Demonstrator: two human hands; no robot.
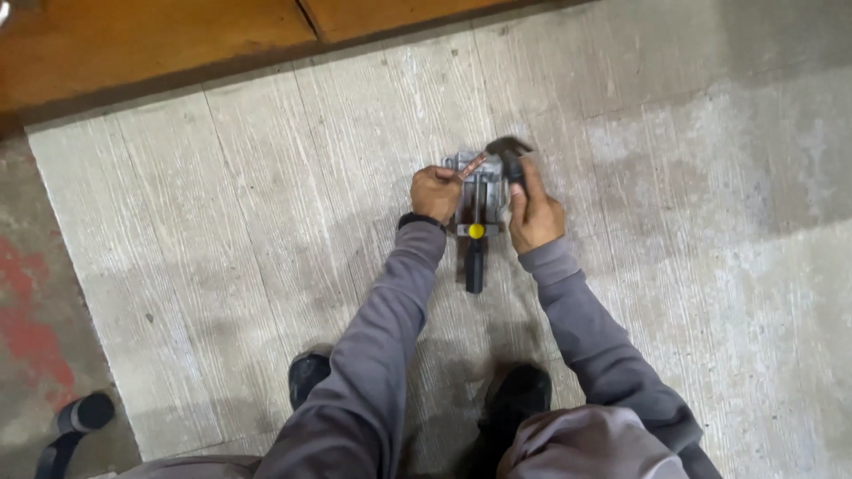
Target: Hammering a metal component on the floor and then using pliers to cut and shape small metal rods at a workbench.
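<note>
Grey concrete floor [222, 266] carries a small metal bench vise [477, 191], which sits between the person's two hands. Its dark handle [475, 266] with a yellow knob [477, 231] points back toward the person's shoes [519, 395]. The left hand [435, 192] has its grip clenched around a thin copper-coloured tube [471, 165], holding it slanted over the vise's top. The right hand [532, 213] grips a hammer [510, 155] by its shaft, its dark head raised just above the vise's right edge, near the tube's upper end. Both arms wear grey sleeves. Orange-brown wooden boards [160, 44] border the concrete at the far side.
</note>
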